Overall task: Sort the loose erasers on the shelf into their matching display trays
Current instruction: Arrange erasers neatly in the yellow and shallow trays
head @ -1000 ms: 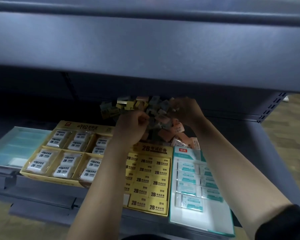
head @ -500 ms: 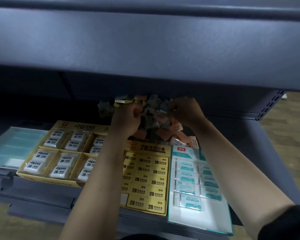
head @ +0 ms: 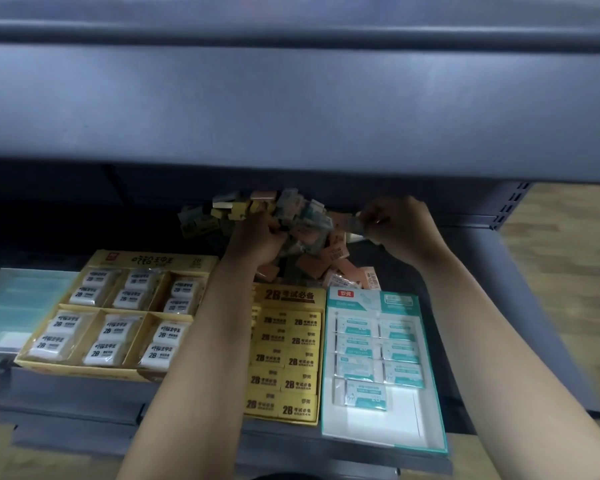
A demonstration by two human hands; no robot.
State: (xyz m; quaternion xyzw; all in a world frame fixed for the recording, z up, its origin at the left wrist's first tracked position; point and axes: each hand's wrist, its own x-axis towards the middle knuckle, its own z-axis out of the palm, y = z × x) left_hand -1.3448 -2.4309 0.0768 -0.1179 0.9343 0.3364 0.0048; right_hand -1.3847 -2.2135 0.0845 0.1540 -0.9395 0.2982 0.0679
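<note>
**Grip status.** The right hand (head: 402, 230) is closed in a pinch on a single eraser (head: 355, 225), held at the right edge of the heap of loose erasers (head: 291, 226) at the back of the shelf (head: 394, 265). The left hand (head: 257, 239) is pushed knuckles-up into the heap with its fingers curled. Whether anything is gripped there cannot be told.

**Risks noted.**
- The heap is loosely stacked and is judged unstable. If the left hand is drawn out sharply, pieces are likely to be spilled forward onto the yellow 2B tray (head: 288, 295) and the white-and-teal tray (head: 402, 420) just in front, and stock would be mixed.
- The rear of the shelf is poorly lit, so wrapper colours could be misread and an eraser misfiled.
- The pinch is taken on a small, slick-looking wrapper, so a drop is possible.
- Both forearms are stretched over the trays, and the filled rows could be disturbed by a low wrist.

**Surface and room.** The shelf is dark grey metal and is closely overhung by an upper shelf (head: 291, 105), by which light and headroom are reduced. A yellow compartment tray (head: 146, 260) of white erasers and a pale clear tray (head: 14, 306) are set to the left. Wood-patterned floor (head: 575, 258) is seen at the right.
</note>
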